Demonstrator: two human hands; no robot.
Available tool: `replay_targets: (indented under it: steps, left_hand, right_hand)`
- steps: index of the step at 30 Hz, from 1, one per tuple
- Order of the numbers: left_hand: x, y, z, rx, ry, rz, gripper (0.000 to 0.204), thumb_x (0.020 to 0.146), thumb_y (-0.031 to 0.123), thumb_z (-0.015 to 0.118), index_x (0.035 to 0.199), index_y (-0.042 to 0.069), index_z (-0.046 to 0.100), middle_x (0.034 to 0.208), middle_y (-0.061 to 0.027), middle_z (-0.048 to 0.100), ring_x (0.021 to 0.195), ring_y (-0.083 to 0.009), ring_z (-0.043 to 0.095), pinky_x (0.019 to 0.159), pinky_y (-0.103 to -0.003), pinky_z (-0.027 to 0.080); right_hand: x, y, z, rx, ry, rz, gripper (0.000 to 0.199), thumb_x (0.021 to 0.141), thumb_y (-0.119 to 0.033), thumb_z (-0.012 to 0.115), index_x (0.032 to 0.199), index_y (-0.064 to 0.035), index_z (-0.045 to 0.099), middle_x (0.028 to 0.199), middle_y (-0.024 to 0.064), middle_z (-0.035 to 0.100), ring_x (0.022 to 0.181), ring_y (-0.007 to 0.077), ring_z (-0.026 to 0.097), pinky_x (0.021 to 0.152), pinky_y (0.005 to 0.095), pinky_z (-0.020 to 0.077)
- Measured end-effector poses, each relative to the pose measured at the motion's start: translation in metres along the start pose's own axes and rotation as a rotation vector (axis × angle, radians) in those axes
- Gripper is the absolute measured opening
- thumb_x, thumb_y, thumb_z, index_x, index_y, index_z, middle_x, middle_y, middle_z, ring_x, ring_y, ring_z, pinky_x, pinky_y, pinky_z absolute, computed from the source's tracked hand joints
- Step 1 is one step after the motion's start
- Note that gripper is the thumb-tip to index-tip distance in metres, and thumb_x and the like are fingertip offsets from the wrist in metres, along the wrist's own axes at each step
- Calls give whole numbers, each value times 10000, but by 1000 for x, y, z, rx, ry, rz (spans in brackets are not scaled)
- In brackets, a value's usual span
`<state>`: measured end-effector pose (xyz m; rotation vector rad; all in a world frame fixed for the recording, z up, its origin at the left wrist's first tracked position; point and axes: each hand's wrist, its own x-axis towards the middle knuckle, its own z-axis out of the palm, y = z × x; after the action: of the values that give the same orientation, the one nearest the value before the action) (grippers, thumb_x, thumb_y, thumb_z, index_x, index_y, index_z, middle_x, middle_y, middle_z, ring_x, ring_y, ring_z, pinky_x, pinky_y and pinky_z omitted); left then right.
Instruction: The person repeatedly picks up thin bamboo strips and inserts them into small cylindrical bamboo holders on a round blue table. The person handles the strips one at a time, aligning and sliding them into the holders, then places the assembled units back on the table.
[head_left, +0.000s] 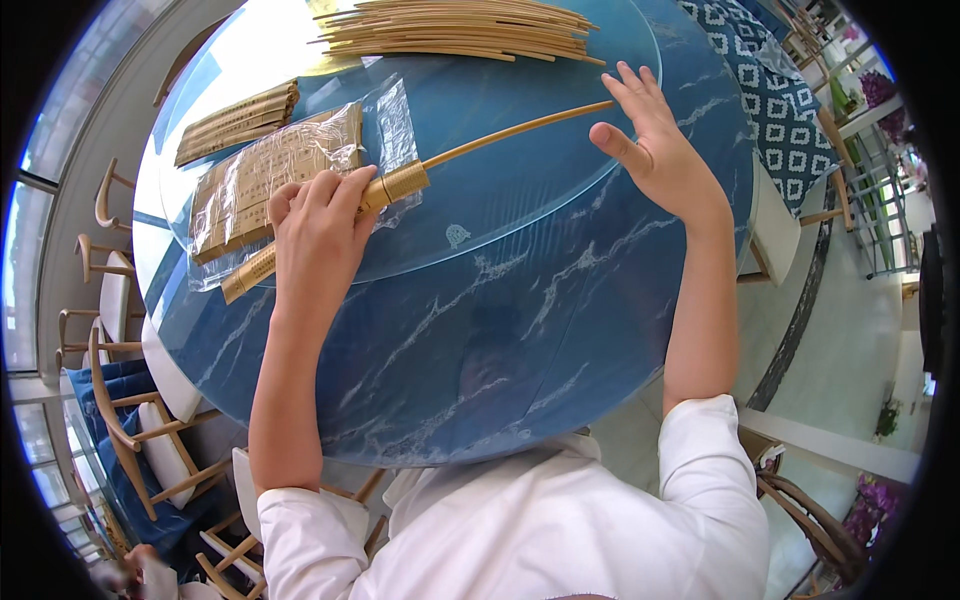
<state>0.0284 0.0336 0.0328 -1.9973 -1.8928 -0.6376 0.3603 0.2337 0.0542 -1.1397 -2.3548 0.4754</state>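
My left hand (320, 225) is closed around a brown paper chopstick sleeve (405, 184) with a gold end, held tilted over the table. From the sleeve's right end a single wooden chopstick (520, 131) sticks out, pointing up and to the right. Near its tip is my right hand (655, 150), fingers stretched and thumb apart, holding nothing; whether it touches the tip I cannot tell. Behind my left hand lies a clear plastic bag (395, 125) around a stack of brown paper sleeves (275, 175). Several loose sleeves (237, 122) lie beyond it.
A large pile of wooden chopsticks (455, 30) lies at the far side of the glass turntable (470, 225). Beneath is a round blue marbled table (480, 370). Wooden chairs (150, 450) stand at the left, and a blue-and-white patterned cloth (775, 120) hangs at the right.
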Motion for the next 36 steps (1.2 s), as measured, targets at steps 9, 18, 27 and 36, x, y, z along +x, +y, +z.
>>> replay_targets:
  steps: [9,18,27,36]
  left_hand:
    - [0,0,0,-39,-7,-9,398,865,112,849,1244,112,727,1016,-58,678,987,-277,702,988,-427,502]
    - [-1,3,0,-94,-9,-31,414,891,73,819,1290,98,713,1029,-86,646,993,-295,694,839,-433,585]
    - [-1,5,5,-8,29,-4,382,867,113,832,1227,94,706,1026,-54,676,1014,-265,710,848,-399,612]
    - [-1,10,7,6,37,0,345,870,95,805,1202,93,713,1015,-51,676,985,-253,701,834,-393,605]
  right_hand:
    - [-4,8,3,-267,-44,2,1268,786,-931,642,1688,-81,375,1798,192,209,1690,335,74,1325,558,218]
    - [-6,-18,19,-152,-86,-77,1349,757,-965,621,1691,-35,335,1787,207,229,1685,346,94,1339,533,182]
    - [-16,-57,43,-246,-46,-163,1313,851,-950,497,1674,52,301,1759,260,266,1675,377,129,1342,537,162]
    - [-31,-86,64,-359,-26,-208,1258,917,-904,476,1645,109,315,1745,296,269,1664,413,166,1316,605,180]
